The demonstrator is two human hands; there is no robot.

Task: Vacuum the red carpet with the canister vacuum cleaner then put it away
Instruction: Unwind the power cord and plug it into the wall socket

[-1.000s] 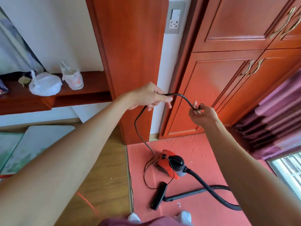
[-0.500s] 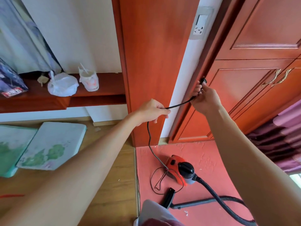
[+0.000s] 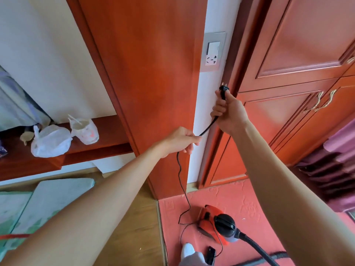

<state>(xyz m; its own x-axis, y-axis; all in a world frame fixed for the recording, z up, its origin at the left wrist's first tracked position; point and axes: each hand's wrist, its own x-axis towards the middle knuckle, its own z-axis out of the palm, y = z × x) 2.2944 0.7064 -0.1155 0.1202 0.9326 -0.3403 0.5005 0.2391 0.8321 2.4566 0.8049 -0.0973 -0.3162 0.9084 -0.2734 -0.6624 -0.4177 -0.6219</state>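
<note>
The right hand [image 3: 228, 114] holds the plug [image 3: 223, 91] in curled fingers; the left hand [image 3: 180, 140] pinches the cord [image 3: 208, 125]. With the socket [image 3: 212, 59] at twelve o'clock, tilted prongs may miss.

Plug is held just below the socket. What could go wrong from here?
1. The right hand holds the plug high near its prongs; fingers could touch them at the socket.
2. The cord lies looped on the carpet beside the foot and could trip or tug the vacuum cleaner.
</note>
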